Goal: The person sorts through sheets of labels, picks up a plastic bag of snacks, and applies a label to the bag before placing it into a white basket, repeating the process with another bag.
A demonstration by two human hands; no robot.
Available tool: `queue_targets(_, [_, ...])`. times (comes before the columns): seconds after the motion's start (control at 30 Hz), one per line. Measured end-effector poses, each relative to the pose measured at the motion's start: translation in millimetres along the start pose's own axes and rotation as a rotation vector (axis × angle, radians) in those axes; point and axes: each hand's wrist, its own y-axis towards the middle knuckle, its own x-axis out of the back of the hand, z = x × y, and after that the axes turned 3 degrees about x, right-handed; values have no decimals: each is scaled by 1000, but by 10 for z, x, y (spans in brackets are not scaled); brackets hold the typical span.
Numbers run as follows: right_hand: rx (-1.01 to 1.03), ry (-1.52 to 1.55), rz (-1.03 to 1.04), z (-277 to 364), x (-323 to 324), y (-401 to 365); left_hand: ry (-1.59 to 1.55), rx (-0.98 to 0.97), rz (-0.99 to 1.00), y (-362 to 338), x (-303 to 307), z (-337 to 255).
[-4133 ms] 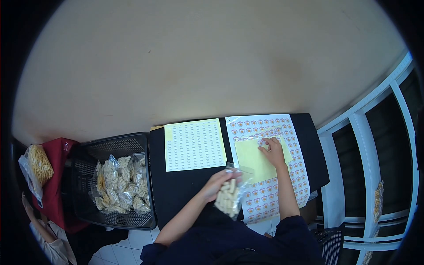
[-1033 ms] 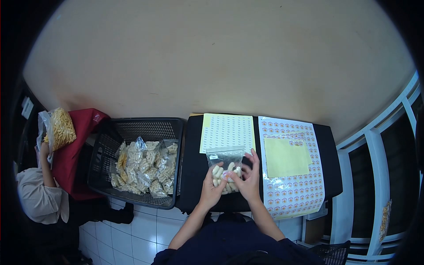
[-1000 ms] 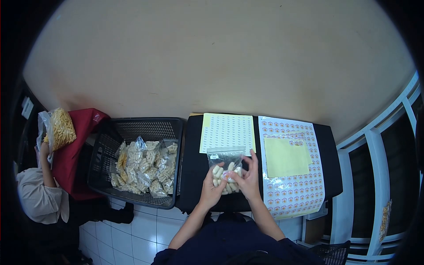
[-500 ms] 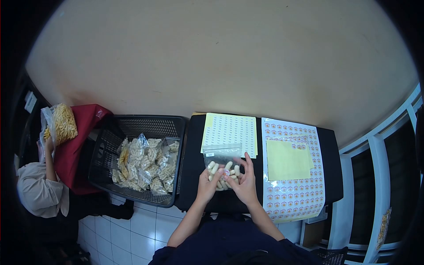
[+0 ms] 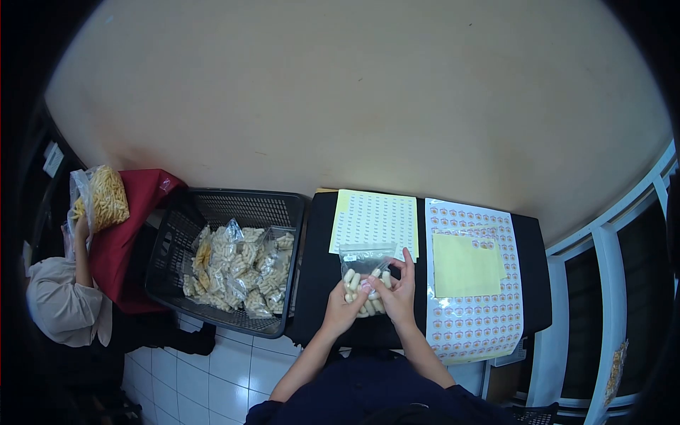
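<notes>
A clear zip-top plastic bag (image 5: 367, 256) of pale, finger-shaped snack pieces is between my hands, with a small printed label near its top left. My left hand (image 5: 341, 309) grips the bag's left side, thumb across the front. My right hand (image 5: 398, 301) holds the right side, its thumb pressed on the front over a small round sticker, mostly covered now. The right index finger points up, off the bag. Just behind the bag lies a sheet of small printed labels (image 5: 375, 219) on the black-covered table (image 5: 320, 248).
To the right lies a sheet of round logo stickers (image 5: 473, 329) with a yellow backing sheet (image 5: 464, 265) on it. A black plastic basket (image 5: 244, 200) at left contains several filled bags (image 5: 237, 262). Beyond it, a person (image 5: 67, 301) touches a large snack bag (image 5: 110, 198) on a red cloth (image 5: 138, 212).
The right thumb has come down over the round sticker, which showed more fully before. The whole view has shifted slightly, so the table and basket appear a little further right and lower.
</notes>
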Motion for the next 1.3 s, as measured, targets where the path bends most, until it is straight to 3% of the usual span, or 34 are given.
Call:
queue_targets(0.37, [-3,-54,39,-68,-120,-44,-55,-46,-6,-6,207,103])
queue_targets(0.47, [-33,62,14,-59,-115,-106,-151,-24,25,33,212,89])
queue_targets(0.57, [31,156,-158,-79,-79,-181,-102,46,42,68,190,64])
queue_targets(0.63, [201,8,-325,-95,-8,-262,-123,62,36,62,172,59])
queue_targets(0.77, [299,-212,-431,-83,68,-450,-100,107,106,75,146,12])
queue_targets(0.87, [238,-8,-431,-86,50,-592,-36,84,159,99,122,18])
queue_targets(0.9, [40,83,-391,-65,54,-660,-43,118,211,95,116,18])
queue_targets(1.03, [-12,113,-251,-10,97,-841,-171,113,399,103,42,106])
queue_targets(1.1, [-16,169,-314,-99,291,-976,-43,63,514,65,-17,105])
queue_targets(1.17, [21,150,-539,-140,585,-1144,246,-16,652,65,-15,179])
queue_targets(1.3, [158,-2,-946,-111,1679,-1851,496,-114,440,37,14,359])
